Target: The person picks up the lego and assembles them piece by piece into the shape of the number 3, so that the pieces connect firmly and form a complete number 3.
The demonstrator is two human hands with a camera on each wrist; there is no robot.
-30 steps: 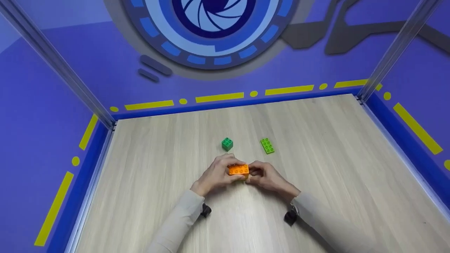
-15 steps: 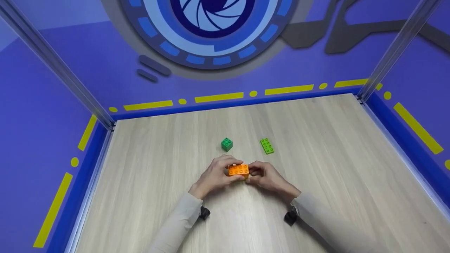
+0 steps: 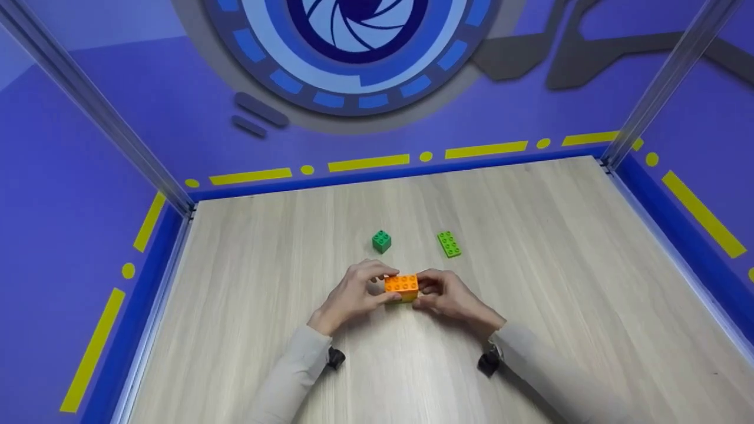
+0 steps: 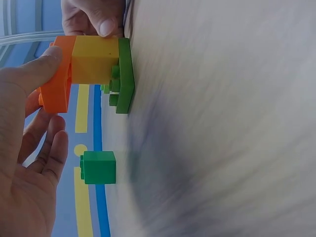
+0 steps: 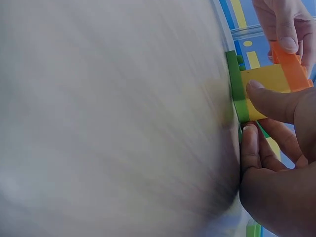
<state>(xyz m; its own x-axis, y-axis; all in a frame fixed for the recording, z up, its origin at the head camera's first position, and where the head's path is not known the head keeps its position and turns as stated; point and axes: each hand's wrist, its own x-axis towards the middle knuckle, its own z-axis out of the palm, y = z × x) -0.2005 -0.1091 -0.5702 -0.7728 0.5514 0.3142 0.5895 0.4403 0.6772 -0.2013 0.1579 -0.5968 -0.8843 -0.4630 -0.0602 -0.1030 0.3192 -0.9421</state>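
Near the middle of the wooden bench (image 3: 530,247), both hands gripped a small brick stack: the left hand (image 3: 353,294) pinched the orange brick (image 3: 402,284) on top, and the right hand (image 3: 446,296) curled round the yellow brick (image 4: 96,59) and green plate (image 4: 126,74) beneath. Uneven squeezing could have tilted the orange brick so its studs misseated, or slid the stack. Farther toward the back edge lay a green cube (image 3: 382,241) and a flat green brick (image 3: 449,244), apart.

Orange brick (image 3: 401,284) over yellow brick (image 4: 95,60), green plate (image 4: 125,76); pale woodgrain table (image 3: 548,247).
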